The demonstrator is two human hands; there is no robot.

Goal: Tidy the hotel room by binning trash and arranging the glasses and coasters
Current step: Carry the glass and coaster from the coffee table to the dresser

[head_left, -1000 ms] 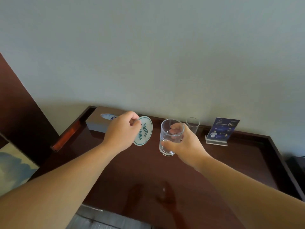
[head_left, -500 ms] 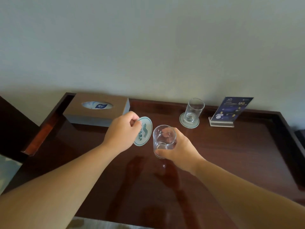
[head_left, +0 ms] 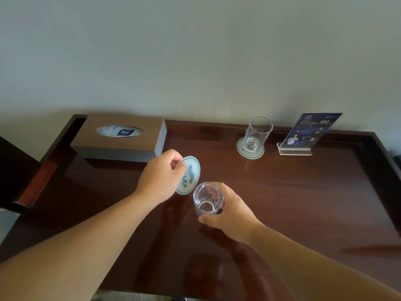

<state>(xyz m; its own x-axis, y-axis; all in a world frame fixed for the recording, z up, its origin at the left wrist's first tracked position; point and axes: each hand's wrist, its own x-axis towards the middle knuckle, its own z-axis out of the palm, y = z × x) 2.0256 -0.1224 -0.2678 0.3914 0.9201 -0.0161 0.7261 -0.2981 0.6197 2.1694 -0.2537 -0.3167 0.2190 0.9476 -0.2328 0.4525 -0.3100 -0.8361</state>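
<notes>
A pale wall (head_left: 195, 51) fills the upper half of the view. Below it, a dark, glossy wooden bench (head_left: 303, 192) with a raised rim runs along the wall. A brown tissue box (head_left: 121, 137) sits at the bench's back left corner, with a tissue showing in its oval slot.

Both bare forearms reach in from the lower edge. The left hand (head_left: 160, 177) pinches a round white coaster (head_left: 191, 172) with a teal logo by its edge, between thumb and curled fingers. The coaster is tilted up, just in front of the tissue box. The right hand (head_left: 232, 213) wraps its fingers and thumb round a clear glass (head_left: 208, 198), upright near the middle of the bench and just beside the held coaster. Whether its base touches the wood cannot be told.

At the back right, a blue printed card (head_left: 310, 131) leans in a clear stand. Just left of it, a second glass (head_left: 257, 134) stands upright on a second coaster (head_left: 243, 152), which lies flat on the bench.
</notes>
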